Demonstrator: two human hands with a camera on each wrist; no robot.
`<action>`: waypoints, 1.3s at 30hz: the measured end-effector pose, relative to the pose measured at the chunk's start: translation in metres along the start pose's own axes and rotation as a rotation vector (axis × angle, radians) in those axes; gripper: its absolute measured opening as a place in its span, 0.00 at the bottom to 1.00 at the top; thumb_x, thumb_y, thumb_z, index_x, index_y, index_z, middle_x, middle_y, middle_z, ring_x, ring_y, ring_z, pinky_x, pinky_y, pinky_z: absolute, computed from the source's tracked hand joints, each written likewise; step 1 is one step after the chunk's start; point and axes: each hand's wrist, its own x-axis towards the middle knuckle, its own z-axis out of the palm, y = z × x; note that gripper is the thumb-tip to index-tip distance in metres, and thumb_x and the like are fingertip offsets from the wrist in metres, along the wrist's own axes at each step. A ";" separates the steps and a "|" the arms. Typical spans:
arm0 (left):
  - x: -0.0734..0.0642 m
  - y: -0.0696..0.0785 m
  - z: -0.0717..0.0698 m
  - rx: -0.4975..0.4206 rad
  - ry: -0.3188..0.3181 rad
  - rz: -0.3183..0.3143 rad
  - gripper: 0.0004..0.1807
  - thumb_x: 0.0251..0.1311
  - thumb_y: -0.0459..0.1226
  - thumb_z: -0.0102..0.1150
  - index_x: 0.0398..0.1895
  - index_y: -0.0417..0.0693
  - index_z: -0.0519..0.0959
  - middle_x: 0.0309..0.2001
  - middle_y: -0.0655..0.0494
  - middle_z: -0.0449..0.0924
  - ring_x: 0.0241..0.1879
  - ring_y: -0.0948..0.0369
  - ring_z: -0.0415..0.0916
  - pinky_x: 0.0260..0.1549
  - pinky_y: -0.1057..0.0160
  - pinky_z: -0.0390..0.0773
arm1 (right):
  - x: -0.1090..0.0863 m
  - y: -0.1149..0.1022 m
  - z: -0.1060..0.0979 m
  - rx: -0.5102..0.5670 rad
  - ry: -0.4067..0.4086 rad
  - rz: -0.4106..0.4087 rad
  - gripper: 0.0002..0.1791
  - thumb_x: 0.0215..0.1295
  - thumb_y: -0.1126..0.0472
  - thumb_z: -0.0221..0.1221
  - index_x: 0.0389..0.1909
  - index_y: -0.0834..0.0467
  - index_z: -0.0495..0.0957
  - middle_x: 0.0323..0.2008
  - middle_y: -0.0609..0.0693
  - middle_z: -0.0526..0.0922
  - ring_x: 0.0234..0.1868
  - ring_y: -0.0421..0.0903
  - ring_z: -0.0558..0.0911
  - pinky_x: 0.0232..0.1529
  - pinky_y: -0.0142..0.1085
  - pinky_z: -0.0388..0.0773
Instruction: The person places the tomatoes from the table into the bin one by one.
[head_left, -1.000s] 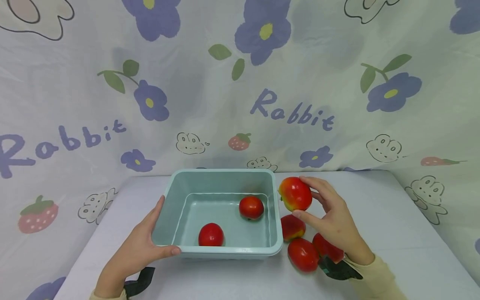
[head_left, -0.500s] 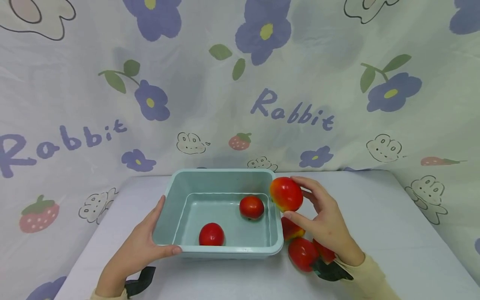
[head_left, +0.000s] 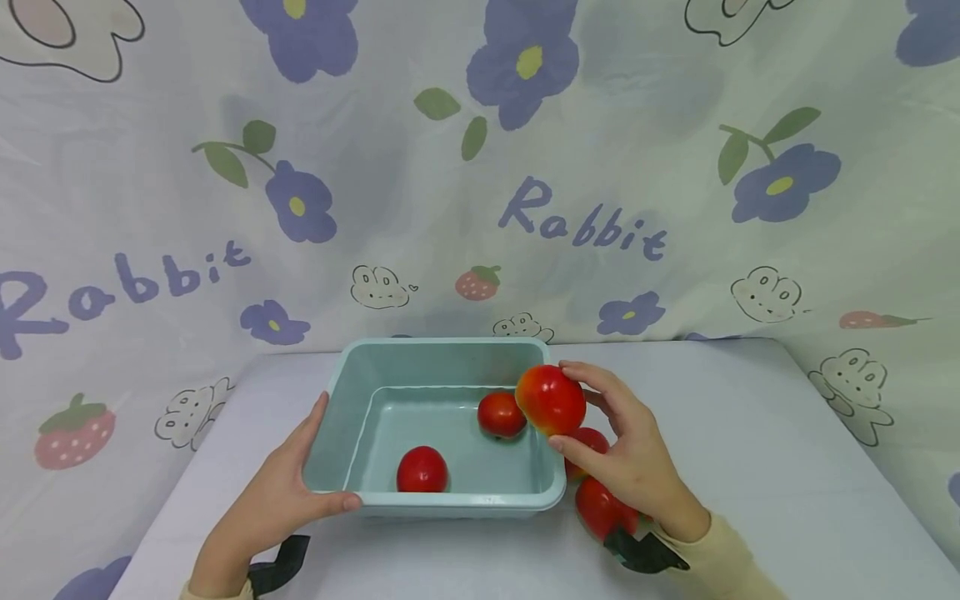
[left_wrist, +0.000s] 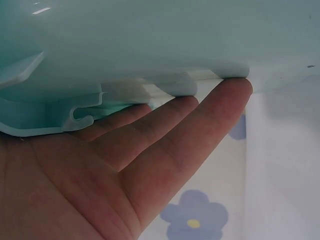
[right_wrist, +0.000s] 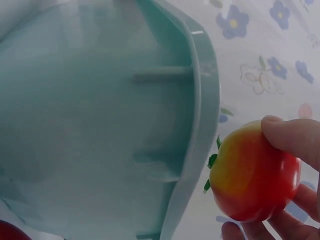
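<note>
My right hand (head_left: 633, 454) pinches a red-and-yellow tomato-like fruit (head_left: 551, 400) between thumb and fingers. In the head view the fruit overlaps the right rim of a pale blue-green plastic bin (head_left: 465, 500). Green leaf tips show on the fruit's end in the right wrist view, where it appears beside the bin's rim. My left hand (head_left: 273, 492) rests at the bin's front left corner, thumb along the front rim. In the left wrist view its straight fingers (left_wrist: 200, 135) touch the bin's outer wall. Inside the bin lie two red fruits, one front (head_left: 422, 470), one back right (head_left: 495, 415).
Outside the bin's right wall lie more fruits, a red-and-yellow one (head_left: 592, 439) and a red one (head_left: 600, 507), partly hidden by my right hand and wrist. A white tabletop (head_left: 420, 558) lies below, and a patterned cloth (head_left: 405, 192) hangs behind.
My right hand has carried the fruit leftward, and lately a little downward, from beside the bin to its right rim in the head view. My left hand and the bin have stayed put.
</note>
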 end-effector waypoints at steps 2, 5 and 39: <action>0.000 0.000 0.000 -0.002 -0.001 -0.005 0.68 0.34 0.48 0.75 0.73 0.61 0.34 0.70 0.45 0.49 0.55 0.47 0.63 0.42 0.45 0.74 | 0.000 0.000 0.002 0.000 -0.006 0.001 0.40 0.46 0.66 0.70 0.62 0.50 0.66 0.60 0.48 0.69 0.58 0.44 0.70 0.52 0.33 0.73; 0.000 0.001 0.000 -0.003 0.001 -0.005 0.68 0.34 0.48 0.75 0.73 0.62 0.34 0.70 0.45 0.49 0.54 0.47 0.64 0.41 0.46 0.74 | -0.002 0.000 0.006 -0.002 -0.024 0.013 0.40 0.47 0.64 0.70 0.63 0.49 0.66 0.61 0.46 0.68 0.57 0.44 0.71 0.50 0.34 0.75; 0.000 -0.001 0.001 -0.016 0.001 -0.005 0.67 0.35 0.47 0.75 0.74 0.59 0.36 0.70 0.44 0.49 0.55 0.47 0.63 0.41 0.45 0.75 | -0.014 0.002 0.035 -0.088 -0.226 0.032 0.38 0.50 0.51 0.68 0.64 0.44 0.65 0.63 0.43 0.66 0.60 0.42 0.68 0.47 0.37 0.77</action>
